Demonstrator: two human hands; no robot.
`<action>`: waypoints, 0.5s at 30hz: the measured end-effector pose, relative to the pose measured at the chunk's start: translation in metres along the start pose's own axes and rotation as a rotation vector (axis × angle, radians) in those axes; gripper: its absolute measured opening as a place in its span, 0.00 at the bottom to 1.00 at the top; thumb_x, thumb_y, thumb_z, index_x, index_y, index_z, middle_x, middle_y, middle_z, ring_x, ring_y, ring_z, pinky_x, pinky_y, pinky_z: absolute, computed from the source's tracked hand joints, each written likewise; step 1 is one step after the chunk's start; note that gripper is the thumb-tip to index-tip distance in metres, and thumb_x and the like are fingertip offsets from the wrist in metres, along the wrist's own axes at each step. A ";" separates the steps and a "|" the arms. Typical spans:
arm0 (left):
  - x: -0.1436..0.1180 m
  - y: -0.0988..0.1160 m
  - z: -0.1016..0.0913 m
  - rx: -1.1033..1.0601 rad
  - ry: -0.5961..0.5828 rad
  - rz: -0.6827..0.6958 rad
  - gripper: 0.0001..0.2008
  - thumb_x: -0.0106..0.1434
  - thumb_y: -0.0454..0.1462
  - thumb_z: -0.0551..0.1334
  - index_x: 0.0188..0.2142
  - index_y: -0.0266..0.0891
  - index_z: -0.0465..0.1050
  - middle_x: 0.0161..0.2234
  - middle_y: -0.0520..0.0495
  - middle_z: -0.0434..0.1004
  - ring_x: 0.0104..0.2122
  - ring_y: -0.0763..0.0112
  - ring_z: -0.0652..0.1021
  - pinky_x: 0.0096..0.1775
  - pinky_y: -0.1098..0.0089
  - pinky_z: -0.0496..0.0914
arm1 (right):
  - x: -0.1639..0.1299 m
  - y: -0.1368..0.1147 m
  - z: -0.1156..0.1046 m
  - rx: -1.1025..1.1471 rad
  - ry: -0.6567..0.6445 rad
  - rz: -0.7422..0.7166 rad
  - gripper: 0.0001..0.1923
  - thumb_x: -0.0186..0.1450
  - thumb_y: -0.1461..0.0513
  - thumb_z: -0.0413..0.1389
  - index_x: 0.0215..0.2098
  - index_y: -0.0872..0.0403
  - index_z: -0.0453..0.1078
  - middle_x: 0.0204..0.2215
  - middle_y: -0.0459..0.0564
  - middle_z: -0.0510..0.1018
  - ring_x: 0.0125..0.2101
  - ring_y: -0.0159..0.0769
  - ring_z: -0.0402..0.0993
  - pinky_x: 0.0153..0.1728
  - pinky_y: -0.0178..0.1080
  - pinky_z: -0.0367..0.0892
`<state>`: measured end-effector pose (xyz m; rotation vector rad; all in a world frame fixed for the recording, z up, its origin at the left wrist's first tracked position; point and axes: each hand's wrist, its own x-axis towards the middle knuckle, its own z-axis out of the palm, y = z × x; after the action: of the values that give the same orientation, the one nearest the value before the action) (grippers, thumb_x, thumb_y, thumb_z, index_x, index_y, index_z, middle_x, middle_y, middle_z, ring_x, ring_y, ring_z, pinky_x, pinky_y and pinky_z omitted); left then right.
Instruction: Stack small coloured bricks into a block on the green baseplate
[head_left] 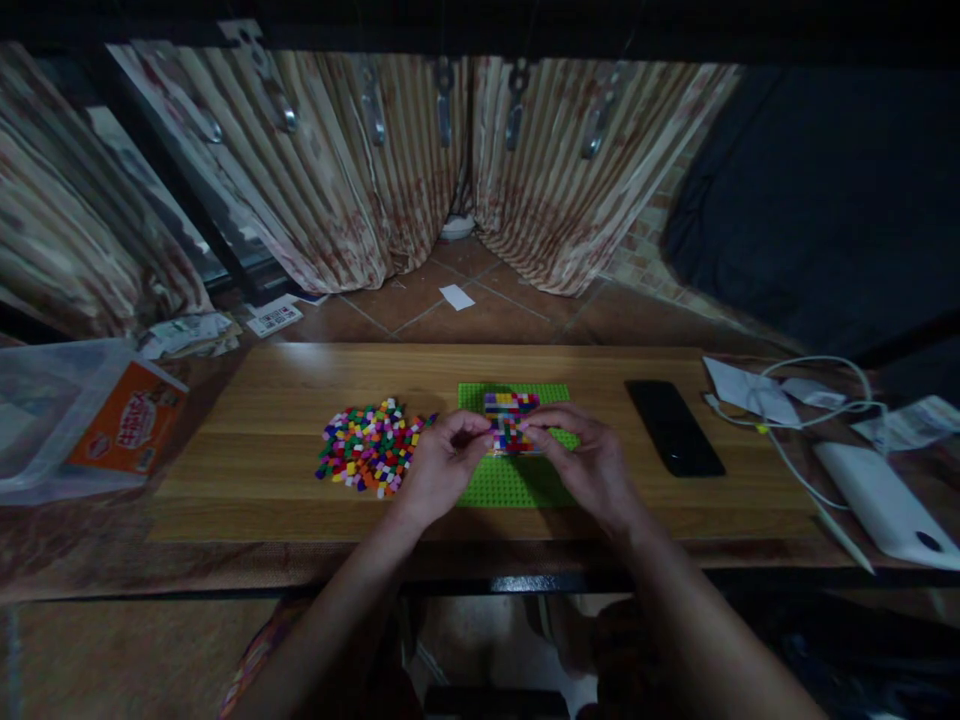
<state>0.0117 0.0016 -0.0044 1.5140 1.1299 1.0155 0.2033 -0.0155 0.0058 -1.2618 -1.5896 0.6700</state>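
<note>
A green baseplate (pixel 517 482) lies on the wooden board (pixel 285 400), with a patch of small multicoloured bricks (pixel 510 415) built on its far half. My left hand (pixel 441 470) and my right hand (pixel 589 462) meet at the near edge of that patch, fingertips pinched together on the bricks. Whether either hand holds a loose brick is too small to tell. A loose pile of coloured bricks (pixel 369 447) lies just left of my left hand.
A black phone (pixel 673 427) lies right of the baseplate. Further right are papers, a white cable (pixel 795 440) and a white power bank (pixel 885 500). A clear plastic box with an orange packet (pixel 124 420) stands at the left. Curtains hang behind the board.
</note>
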 end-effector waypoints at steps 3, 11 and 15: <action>0.004 -0.006 -0.002 0.074 0.030 -0.053 0.05 0.59 0.36 0.61 0.34 0.37 0.74 0.31 0.49 0.77 0.32 0.71 0.75 0.36 0.72 0.69 | 0.004 0.012 -0.015 -0.085 -0.002 0.009 0.07 0.61 0.54 0.60 0.32 0.47 0.78 0.38 0.48 0.79 0.42 0.40 0.75 0.47 0.47 0.69; 0.005 -0.014 -0.001 0.146 -0.021 -0.031 0.06 0.60 0.35 0.60 0.35 0.38 0.76 0.33 0.48 0.79 0.34 0.70 0.77 0.37 0.71 0.69 | 0.002 0.026 -0.010 -0.247 -0.136 -0.066 0.05 0.62 0.57 0.60 0.33 0.46 0.78 0.43 0.48 0.75 0.44 0.40 0.73 0.48 0.48 0.67; 0.004 -0.012 -0.001 0.162 -0.033 -0.024 0.05 0.60 0.35 0.60 0.34 0.37 0.76 0.33 0.48 0.79 0.33 0.71 0.77 0.36 0.71 0.69 | 0.003 0.025 -0.008 -0.294 -0.148 -0.092 0.05 0.63 0.58 0.59 0.32 0.47 0.78 0.43 0.49 0.75 0.45 0.41 0.72 0.47 0.48 0.68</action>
<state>0.0096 0.0072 -0.0158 1.6348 1.2277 0.8974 0.2210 -0.0062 -0.0112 -1.3651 -1.9097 0.4931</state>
